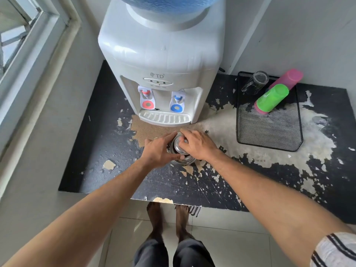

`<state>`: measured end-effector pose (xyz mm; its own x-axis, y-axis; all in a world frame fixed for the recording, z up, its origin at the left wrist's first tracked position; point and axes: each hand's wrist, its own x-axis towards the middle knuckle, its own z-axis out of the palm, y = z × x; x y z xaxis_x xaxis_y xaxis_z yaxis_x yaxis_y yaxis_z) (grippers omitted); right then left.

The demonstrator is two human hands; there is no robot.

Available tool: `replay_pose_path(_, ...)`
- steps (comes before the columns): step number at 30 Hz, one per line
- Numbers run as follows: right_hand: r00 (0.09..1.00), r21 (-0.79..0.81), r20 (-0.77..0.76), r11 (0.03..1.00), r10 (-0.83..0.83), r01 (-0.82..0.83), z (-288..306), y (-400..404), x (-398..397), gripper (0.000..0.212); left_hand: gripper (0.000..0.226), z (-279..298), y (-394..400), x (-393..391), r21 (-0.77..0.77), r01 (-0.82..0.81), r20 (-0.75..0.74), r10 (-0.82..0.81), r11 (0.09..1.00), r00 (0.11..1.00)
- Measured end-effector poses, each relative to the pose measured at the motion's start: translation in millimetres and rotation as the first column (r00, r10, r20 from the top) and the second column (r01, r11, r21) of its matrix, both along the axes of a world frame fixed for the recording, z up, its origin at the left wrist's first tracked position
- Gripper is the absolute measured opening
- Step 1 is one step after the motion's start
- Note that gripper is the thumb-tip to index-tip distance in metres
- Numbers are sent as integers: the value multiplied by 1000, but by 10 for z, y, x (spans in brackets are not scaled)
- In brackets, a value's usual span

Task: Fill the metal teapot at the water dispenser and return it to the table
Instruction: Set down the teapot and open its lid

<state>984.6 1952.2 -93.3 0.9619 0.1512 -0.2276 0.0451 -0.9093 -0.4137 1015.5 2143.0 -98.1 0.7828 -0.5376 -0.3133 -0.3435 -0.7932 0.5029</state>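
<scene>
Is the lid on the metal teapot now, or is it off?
On. The shiny lid sits on the metal teapot, with the right hand at its knob and the left hand holding the body.

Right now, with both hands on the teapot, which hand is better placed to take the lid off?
Right, probably. The right hand has its fingers curled over the lid, while the left hand grips the side of the metal teapot, steadying it on the table.

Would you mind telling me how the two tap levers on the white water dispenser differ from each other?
The red-marked tap lever sits on the left of the white water dispenser; the blue-marked tap lever sits on the right. The left one carries a red ring with a green centre, the right one a blue ring with a pale centre. Both are white, similar in shape, and hang above the ribbed drip tray.
</scene>
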Motion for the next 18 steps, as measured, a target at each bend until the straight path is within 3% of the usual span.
replay_pose_path(5, 983, 72, -137, 988, -123, 134, 40, -48, -85, 71, 111, 6, 9, -28, 43, 4, 29, -5, 999, 1000)
replay_pose_path(11, 958, 135, -231, 969, -170, 205, 72, -63, -185, 86, 117, -1, 42, -97, 98, -21, 44, 17, 995, 999)
replay_pose_path(15, 935, 31, -271, 969, -229, 247, 84, -46, -233, 96, 136, -16, 87, -244, 97, -279, 50, 276, 955, 960)
replay_pose_path(18, 922, -21, -299, 968, -245, 251, 101, -34, -246, 107, 135, -12, 161, -286, 11, -432, -143, 429, 902, 892)
